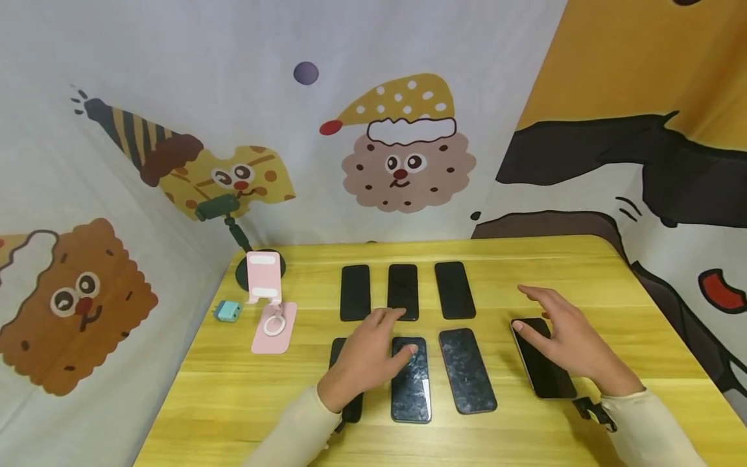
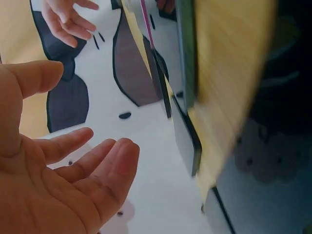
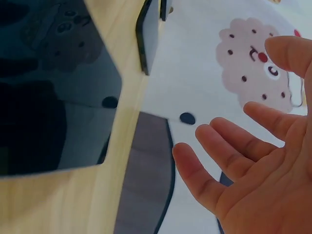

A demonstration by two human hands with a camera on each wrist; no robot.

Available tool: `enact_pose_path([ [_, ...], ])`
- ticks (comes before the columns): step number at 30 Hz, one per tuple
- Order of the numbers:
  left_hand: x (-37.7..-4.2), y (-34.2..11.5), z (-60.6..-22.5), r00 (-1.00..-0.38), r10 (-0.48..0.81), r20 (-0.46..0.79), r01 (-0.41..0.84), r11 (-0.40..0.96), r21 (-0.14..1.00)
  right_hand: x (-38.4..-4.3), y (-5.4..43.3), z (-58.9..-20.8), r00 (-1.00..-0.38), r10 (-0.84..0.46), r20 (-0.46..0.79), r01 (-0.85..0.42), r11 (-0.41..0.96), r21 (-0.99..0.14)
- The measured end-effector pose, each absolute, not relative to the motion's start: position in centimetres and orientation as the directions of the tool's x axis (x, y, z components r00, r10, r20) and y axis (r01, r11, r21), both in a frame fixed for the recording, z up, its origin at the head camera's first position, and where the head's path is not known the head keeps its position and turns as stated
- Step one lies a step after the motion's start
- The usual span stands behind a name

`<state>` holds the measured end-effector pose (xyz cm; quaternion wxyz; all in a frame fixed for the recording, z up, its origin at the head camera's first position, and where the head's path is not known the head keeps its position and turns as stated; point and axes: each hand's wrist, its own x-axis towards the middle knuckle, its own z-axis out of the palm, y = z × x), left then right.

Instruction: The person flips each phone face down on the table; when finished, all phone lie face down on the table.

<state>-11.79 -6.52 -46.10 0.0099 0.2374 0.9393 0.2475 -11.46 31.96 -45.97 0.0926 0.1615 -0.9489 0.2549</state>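
My left hand [image 1: 364, 353] hovers, fingers relaxed and apart, over the front row of smartphones. Beneath it lies a black smartphone [image 1: 353, 410], partly hidden by the hand and sleeve; a second smartphone [image 1: 411, 395] with a glossy face is beside the thumb. To the right lies a slightly tilted smartphone [image 1: 468, 376]. My right hand [image 1: 569, 340] is held over the rightmost smartphone [image 1: 548, 373], covering part of it. Empty palms show in both wrist views: the left hand [image 2: 73, 180] and the right hand [image 3: 258, 170], the latter beside a large dark screen [image 3: 53, 117].
Three dark smartphones [image 1: 355, 293] form a back row on the wooden table [image 1: 204, 402]. At the left stand a pink folding phone stand [image 1: 264, 275], a dark green stand [image 1: 236, 230] and a light blue charger plug [image 1: 227, 311]. A cartoon-printed cloth [image 1: 262, 39] hangs behind.
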Motion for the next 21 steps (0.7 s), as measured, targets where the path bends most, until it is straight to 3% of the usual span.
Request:
enact_pose_path([
  [9, -12.9, -2.1, -46.7, -0.865, 0.498, 0.052, 0.426, 0.676, 0.601, -12.0, 34.8, -47.5, -0.946, -0.213, 0.245, -0.312, 0.806, -0.503],
  [15, -14.0, 0.6, -46.5, -0.861, 0.509, -0.012, 0.332, 0.579, 0.744, -12.3, 36.2, -48.3, -0.970, -0.156, 0.189, -0.240, 0.755, -0.610],
  [21, -14.9, 3.2, -46.6, -0.864, 0.500, -0.067, 0.224, 0.500, 0.837, -11.9, 36.6, -48.5, -0.982, -0.128, 0.136, -0.186, 0.742, -0.644],
])
